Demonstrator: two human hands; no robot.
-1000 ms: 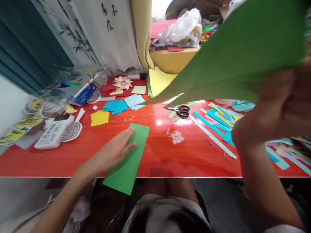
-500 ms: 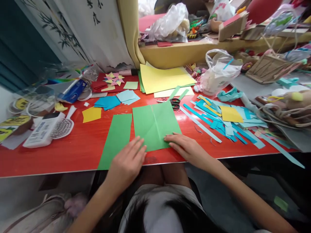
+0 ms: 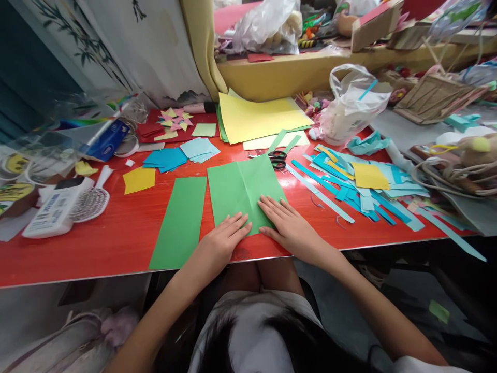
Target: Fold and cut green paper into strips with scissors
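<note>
A green sheet of paper with a crease down its middle lies flat before me. My left hand rests on its lower left part, fingers stretched out. On the lower right part my right hand lies flat, fingers slightly spread. Neither hand grips anything. To the left is a longer green paper strip, its near end reaching the table edge. Black-handled scissors lie just beyond the sheet's far right corner, their blades partly hidden. Two narrow green strips lie by them.
Blue paper strips are heaped at right, a yellow square on top. Blue squares and a yellow piece lie left. A hairbrush is farther left. Yellow sheets and a plastic bag with a cup stand behind.
My left hand has moved right, onto the green sheet's near edge. The right hand has slid farther onto the sheet, its fingers now flat and more spread. The camera view has shifted slightly.
</note>
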